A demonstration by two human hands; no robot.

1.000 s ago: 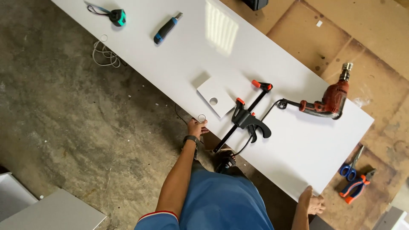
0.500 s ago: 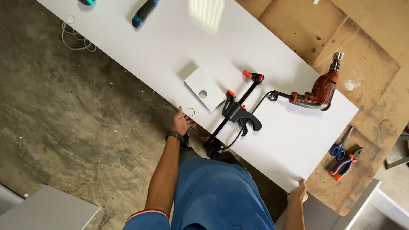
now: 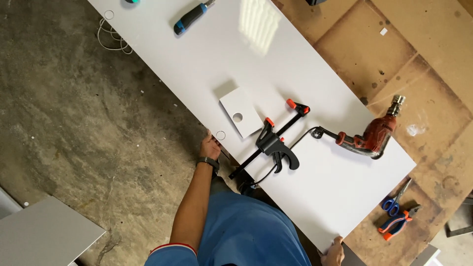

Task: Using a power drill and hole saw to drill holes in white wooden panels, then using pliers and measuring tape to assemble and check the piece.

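Observation:
A long white panel (image 3: 207,59) lies across brown boards. My left hand (image 3: 210,147) grips its near long edge, just beside a small drilled hole (image 3: 220,135). My right hand (image 3: 334,254) holds the panel's near corner at the bottom of the view. A black and orange bar clamp (image 3: 276,140) pins a small white square block with a hole (image 3: 240,117) to the panel. A red corded drill (image 3: 372,135) lies on the panel to the right of the clamp.
A blue-handled utility knife (image 3: 191,17) lies on the far part of the panel. Blue scissors (image 3: 395,202) and orange pliers (image 3: 398,221) rest on the brown board at right. A coiled white cable (image 3: 114,39) lies on the concrete floor. A grey panel (image 3: 44,231) sits at lower left.
The view has shifted. My left hand stays on the panel's near edge by the hole, and my right hand stays at the panel's corner, now lower in view.

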